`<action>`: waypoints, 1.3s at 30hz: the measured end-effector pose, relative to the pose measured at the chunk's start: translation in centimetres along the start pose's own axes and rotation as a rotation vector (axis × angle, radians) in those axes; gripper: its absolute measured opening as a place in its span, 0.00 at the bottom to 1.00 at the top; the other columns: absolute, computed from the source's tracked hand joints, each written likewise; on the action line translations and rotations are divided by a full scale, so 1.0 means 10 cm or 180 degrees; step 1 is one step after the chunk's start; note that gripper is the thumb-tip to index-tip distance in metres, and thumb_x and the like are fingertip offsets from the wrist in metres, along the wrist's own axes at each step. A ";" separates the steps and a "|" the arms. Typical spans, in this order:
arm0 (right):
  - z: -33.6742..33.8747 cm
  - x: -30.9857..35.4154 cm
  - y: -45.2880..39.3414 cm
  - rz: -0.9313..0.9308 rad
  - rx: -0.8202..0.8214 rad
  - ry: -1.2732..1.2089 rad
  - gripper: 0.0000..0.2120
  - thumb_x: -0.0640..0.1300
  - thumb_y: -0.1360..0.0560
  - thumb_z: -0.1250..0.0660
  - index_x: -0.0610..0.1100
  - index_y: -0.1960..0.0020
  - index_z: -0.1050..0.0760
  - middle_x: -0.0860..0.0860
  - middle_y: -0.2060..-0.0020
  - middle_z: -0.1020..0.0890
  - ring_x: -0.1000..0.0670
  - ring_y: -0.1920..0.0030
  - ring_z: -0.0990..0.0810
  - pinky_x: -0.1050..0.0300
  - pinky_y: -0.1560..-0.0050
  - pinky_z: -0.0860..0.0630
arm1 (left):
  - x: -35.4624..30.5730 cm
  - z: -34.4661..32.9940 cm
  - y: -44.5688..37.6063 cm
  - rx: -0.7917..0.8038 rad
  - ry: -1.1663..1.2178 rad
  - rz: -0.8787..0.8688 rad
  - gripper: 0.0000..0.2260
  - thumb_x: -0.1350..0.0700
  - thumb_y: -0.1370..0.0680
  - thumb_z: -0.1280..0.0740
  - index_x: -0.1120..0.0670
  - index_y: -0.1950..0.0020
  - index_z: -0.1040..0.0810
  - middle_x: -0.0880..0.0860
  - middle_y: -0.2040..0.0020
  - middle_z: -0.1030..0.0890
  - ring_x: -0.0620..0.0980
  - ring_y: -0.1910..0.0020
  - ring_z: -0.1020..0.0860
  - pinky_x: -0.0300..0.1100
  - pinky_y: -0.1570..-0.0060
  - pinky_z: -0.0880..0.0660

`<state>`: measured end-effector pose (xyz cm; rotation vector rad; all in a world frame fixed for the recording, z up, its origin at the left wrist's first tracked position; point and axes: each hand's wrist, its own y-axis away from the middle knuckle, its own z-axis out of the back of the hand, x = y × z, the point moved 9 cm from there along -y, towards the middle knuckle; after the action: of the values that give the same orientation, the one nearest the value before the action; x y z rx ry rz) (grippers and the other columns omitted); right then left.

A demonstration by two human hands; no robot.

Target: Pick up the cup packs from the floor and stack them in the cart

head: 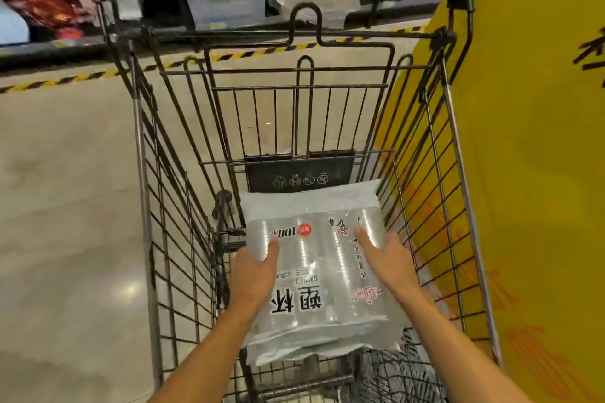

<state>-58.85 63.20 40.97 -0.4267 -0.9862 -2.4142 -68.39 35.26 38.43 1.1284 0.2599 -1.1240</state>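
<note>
A clear plastic cup pack (314, 258) with black printed characters lies inside the wire shopping cart (144, 173), low in the basket. My left hand (255, 271) grips the pack's left side, thumb on top. On the pack's right side my right hand (386, 258) holds it, fingers lying along the top and edge. Both forearms reach in from the bottom of the view. I cannot tell whether the pack rests on the cart floor or is still carried.
A yellow panel (537, 173) stands close against the cart's right side. Beige floor (65, 206) lies to the left, with a yellow-black striped line (82, 77) beyond. Dark shelving (229, 0) with wrapped goods runs across the back. The child-seat flap (299, 108) stands upright at the cart's far end.
</note>
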 end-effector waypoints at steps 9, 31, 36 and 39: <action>0.79 0.87 0.74 0.1119 -0.0481 0.1579 0.37 0.70 0.19 0.44 0.48 0.19 0.36 0.45 0.30 0.22 0.43 0.29 0.25 0.46 0.33 0.24 | -1.14 0.61 0.59 -0.0106 -0.2395 -0.1266 0.39 0.29 0.21 0.56 0.49 0.15 0.50 0.58 0.17 0.44 0.56 0.18 0.44 0.59 0.22 0.42; 3.64 0.69 5.15 -0.0295 -0.2569 0.0888 0.36 0.71 0.19 0.43 0.51 0.19 0.34 0.49 0.22 0.27 0.45 0.23 0.30 0.47 0.26 0.31 | -4.10 1.27 4.09 0.0813 -0.3078 -0.4348 0.47 0.21 0.30 0.62 0.45 0.20 0.35 0.54 0.24 0.28 0.57 0.32 0.24 0.58 0.33 0.27; 3.38 -0.08 6.64 -0.1226 -0.3010 0.0478 0.34 0.69 0.19 0.41 0.52 0.19 0.33 0.48 0.26 0.23 0.42 0.27 0.26 0.46 0.33 0.27 | -3.78 0.93 5.27 0.1346 -0.3228 -0.5267 0.40 0.23 0.25 0.57 0.45 0.22 0.33 0.56 0.26 0.27 0.60 0.31 0.25 0.57 0.36 0.27; 3.01 -0.56 7.64 -0.1852 -0.3329 0.0253 0.31 0.70 0.21 0.40 0.54 0.26 0.27 0.48 0.34 0.18 0.39 0.33 0.22 0.43 0.39 0.23 | -3.35 0.74 6.07 0.1833 -0.3312 -0.5674 0.45 0.21 0.29 0.59 0.45 0.23 0.32 0.58 0.25 0.28 0.62 0.32 0.26 0.58 0.37 0.26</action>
<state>-9.18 39.53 102.18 -0.3989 0.3484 -3.3040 -37.23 47.61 99.59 0.3564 0.0366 -3.3339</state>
